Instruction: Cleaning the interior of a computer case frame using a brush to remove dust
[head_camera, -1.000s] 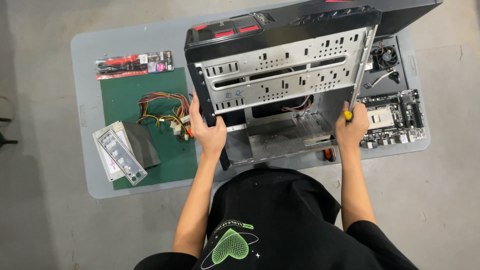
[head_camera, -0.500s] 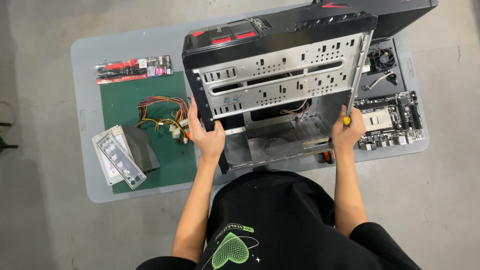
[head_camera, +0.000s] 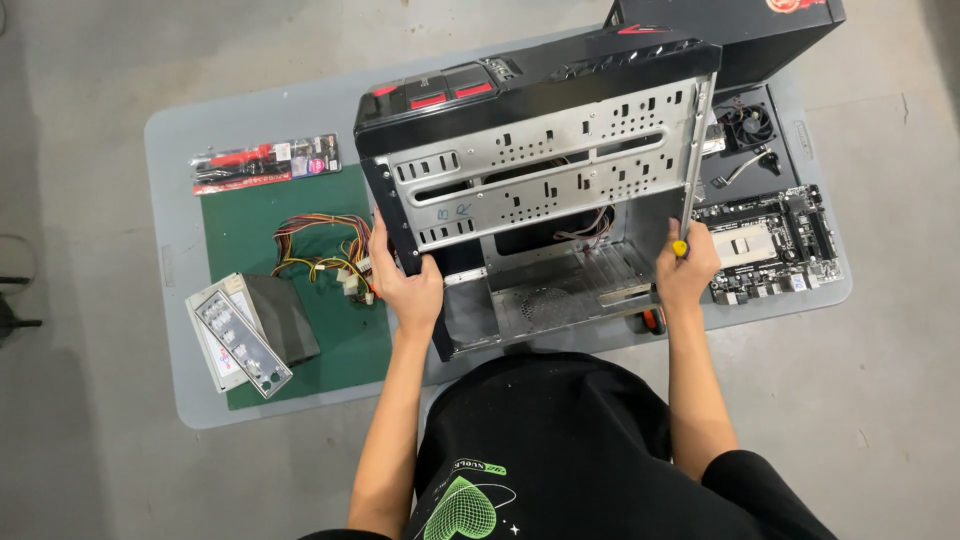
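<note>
- Grey concrete floor surrounds a light grey table (head_camera: 170, 200) that fills the middle of the frame, with a green work mat (head_camera: 300, 215) on its left half.
- Your left hand (head_camera: 408, 282) is wrapped around the lower left edge of the open computer case (head_camera: 545, 180), fingers curled onto the black front frame and closed firmly on it.
- Your right hand (head_camera: 686, 268) presses against the case's lower right edge, just below the metal side rail. It is mostly closed, and a screwdriver with a yellow-tipped handle (head_camera: 679, 247) is tucked in its grip.
- That case sits at the centre of the frame between your two hands, tipped so its open side faces you. Its long axis runs left to right, from the red-and-black front panel at upper left to the rear at upper right.
- Both hands are equally close, one at each lower corner, and the case's bulk lies above them in the frame.
- On the mat at left lie a power supply (head_camera: 275, 318) with its coloured cable bundle (head_camera: 320, 250), and a silver I/O shield (head_camera: 242, 342) on top of it.
- A packaged tool set (head_camera: 265, 163) rests at the mat's upper edge.
- To the right of the case lie a motherboard (head_camera: 770, 245) and, above it, a small cooling fan (head_camera: 748, 125).
</note>
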